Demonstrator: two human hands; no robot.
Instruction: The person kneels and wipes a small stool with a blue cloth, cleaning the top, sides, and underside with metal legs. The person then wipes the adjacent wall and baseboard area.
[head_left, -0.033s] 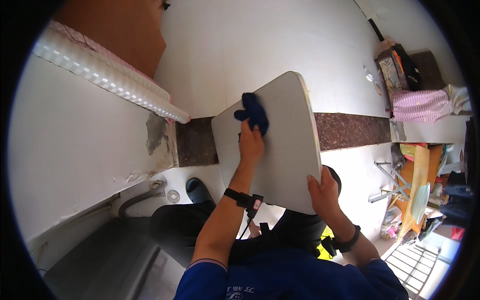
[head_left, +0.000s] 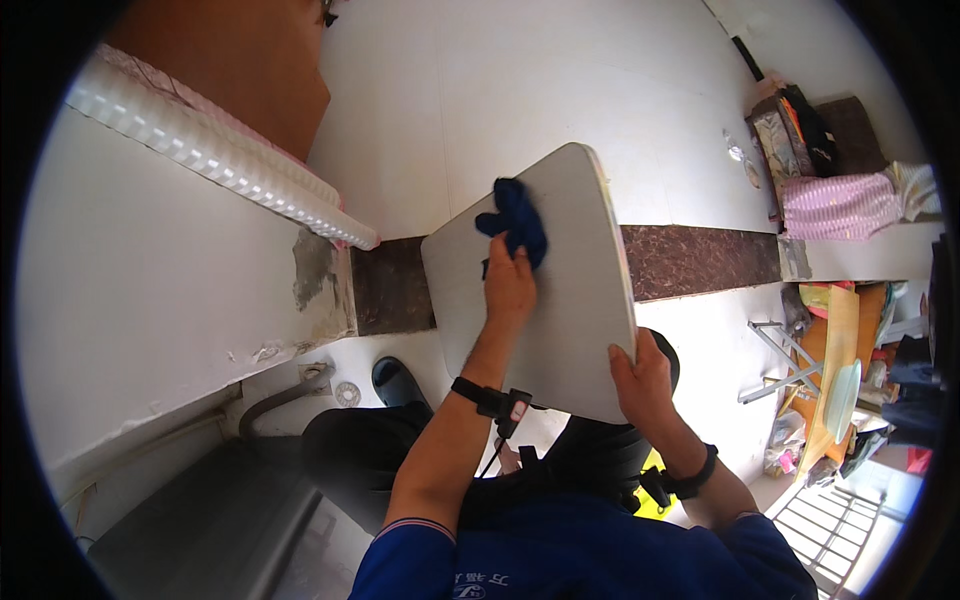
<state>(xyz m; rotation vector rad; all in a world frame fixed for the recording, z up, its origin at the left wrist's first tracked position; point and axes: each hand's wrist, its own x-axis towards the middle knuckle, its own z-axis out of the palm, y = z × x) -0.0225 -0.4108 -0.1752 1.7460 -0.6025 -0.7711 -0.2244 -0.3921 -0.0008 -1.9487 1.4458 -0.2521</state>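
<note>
A light grey board with rounded corners, like a small tabletop, stands tilted in front of my legs. My left hand is closed on a dark blue cloth and presses it against the upper part of the board's face. At the board's right edge, near its lower corner, my right hand grips it with the thumb on the face; the other fingers are mostly hidden behind. Each wrist wears a black strap with a small device.
A dark marbled strip crosses the pale floor behind the board. Long rolls of patterned sheeting lie at the upper left. A dark grey slab is at the lower left. To the right are a folding stand and piled cloths.
My left hand and the cloth have shifted slightly to the right across the board. The board and my right hand have moved a little to the left.
</note>
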